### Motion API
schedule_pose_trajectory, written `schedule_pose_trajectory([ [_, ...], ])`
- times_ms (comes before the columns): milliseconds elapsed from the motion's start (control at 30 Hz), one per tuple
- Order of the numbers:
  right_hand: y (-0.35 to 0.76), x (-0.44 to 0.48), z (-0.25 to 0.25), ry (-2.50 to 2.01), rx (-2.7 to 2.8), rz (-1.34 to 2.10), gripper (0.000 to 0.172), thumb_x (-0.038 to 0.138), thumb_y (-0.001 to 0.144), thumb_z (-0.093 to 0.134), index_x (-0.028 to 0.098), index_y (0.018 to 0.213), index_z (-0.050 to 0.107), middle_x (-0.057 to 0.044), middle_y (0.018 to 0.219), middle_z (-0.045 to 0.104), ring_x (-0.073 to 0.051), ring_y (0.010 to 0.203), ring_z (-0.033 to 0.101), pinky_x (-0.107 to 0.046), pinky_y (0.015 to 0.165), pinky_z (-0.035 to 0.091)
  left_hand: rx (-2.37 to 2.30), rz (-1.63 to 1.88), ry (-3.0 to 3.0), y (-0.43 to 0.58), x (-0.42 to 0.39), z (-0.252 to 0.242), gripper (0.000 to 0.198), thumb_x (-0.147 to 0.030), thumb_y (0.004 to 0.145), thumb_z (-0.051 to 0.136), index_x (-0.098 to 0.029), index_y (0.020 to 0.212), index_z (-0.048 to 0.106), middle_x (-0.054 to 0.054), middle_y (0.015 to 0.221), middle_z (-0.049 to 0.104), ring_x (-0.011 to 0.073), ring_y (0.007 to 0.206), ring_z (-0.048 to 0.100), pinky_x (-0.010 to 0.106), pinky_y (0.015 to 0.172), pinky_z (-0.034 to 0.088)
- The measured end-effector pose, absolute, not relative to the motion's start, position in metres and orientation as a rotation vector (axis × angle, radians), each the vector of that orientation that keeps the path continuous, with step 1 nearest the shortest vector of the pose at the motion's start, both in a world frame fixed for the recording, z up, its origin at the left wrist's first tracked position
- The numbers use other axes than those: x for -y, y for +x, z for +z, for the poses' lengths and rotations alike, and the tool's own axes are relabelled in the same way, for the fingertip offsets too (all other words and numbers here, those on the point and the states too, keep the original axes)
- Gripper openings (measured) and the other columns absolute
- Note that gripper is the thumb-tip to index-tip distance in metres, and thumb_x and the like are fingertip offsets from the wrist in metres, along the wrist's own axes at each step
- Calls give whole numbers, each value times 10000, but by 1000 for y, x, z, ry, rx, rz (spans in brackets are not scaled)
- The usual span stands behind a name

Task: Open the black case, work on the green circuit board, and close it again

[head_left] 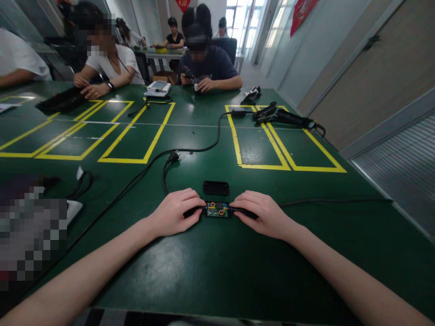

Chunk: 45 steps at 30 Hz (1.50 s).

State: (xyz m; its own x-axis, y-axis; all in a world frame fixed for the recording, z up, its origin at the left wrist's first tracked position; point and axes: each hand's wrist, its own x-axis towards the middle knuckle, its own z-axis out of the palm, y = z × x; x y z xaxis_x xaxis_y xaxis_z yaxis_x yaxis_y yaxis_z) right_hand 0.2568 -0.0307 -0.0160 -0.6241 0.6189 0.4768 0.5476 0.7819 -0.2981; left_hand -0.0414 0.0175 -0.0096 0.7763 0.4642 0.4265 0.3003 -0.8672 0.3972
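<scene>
A small opened black box lies on the green table in front of me, its green circuit board and copper coils showing. My left hand is closed on the black cable at the box's left end. My right hand is closed on the cable at its right end. The box's black cover lies flat just beyond it, apart from both hands.
A black power cord with a plug loops across the table past yellow taped rectangles. Black tools and cables lie at the far right. Other people sit at the far side; a white device stands there.
</scene>
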Motion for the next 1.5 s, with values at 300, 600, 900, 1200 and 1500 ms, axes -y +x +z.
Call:
schedule_pose_trajectory([
  [300, 256, 31, -15, -865, 2429, 152, 135, 188, 1024, 581, 172, 1062, 710, -94, 985, 749, -195, 844, 682, -328, 718, 566, -598, 716, 2655, -40, -16, -8, 207, -182, 1025, 516, -160, 1013, 722, 72, 934, 714, 181, 850, 668, 292, 726, 548],
  [600, 253, 32, -5, -877, 2578, 39, 206, 186, 1031, 522, 170, 1067, 725, -113, 1036, 748, -211, 862, 675, -361, 749, 583, -626, 634, 2745, -36, -14, -4, 207, -178, 990, 502, -168, 970, 708, 67, 945, 706, 189, 839, 644, 322, 742, 518],
  [900, 266, 25, -17, -1052, 2266, 269, 302, 302, 1058, 531, 224, 1299, 697, -125, 1179, 727, -245, 1062, 711, -407, 890, 622, -826, 881, 2685, -38, -18, -8, 296, -339, 1012, 579, -172, 1227, 697, 117, 1103, 744, 262, 1005, 678, 411, 868, 544],
  [1200, 258, 21, -26, -1156, 2281, 229, 376, 185, 1063, 462, 223, 1376, 667, -126, 1295, 743, -282, 1117, 678, -521, 926, 593, -851, 657, 2712, -37, -20, -21, 953, -547, 845, 811, -183, 1609, 374, 179, 1443, 646, 353, 1300, 608, 567, 1136, 453],
  [1500, 254, 25, -21, -1091, 2155, 340, 205, 207, 1017, 594, 236, 1116, 771, -110, 1167, 759, -251, 1062, 744, -426, 923, 647, -812, 792, 2677, -38, -15, -20, 850, -427, 838, 838, -218, 1568, 456, 141, 1349, 716, 310, 1212, 687, 490, 1049, 562],
])
